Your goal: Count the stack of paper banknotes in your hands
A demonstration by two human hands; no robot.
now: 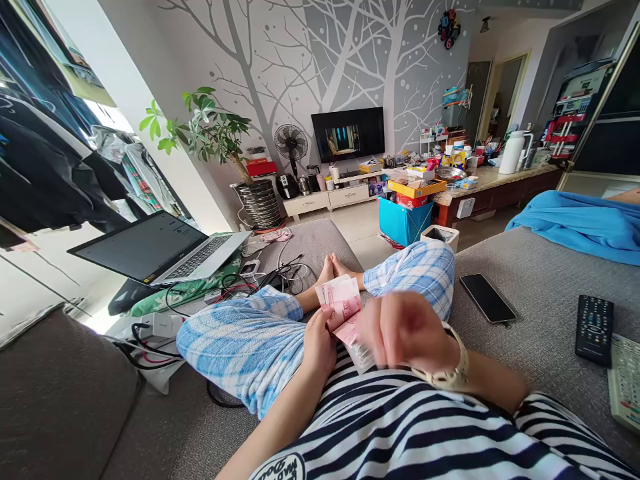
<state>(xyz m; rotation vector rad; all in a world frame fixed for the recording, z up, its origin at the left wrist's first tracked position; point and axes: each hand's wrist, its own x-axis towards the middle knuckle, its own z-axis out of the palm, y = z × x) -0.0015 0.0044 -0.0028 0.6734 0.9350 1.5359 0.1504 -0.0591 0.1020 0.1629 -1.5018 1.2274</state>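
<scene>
My left hand (320,341) is closed on a few pink banknotes (341,300), held low in front of my striped shirt. The notes fan out, some pointing up and away, others slanting down towards my right hand. Close beside them is my right hand (407,330), blurred by motion, its fingers curled in. Whether its fingertips grip a note is hidden. A pale band (453,370) circles my right wrist. My crossed legs in blue checked trousers (245,353) lie beyond and around the hands.
On the sofa to the right lie a black phone (487,298), a black remote control (594,330) and a pale keypad-like device (625,383). An open laptop (165,247) rests at the left among tangled cables (285,272). A blue bin (404,220) stands beyond my knees.
</scene>
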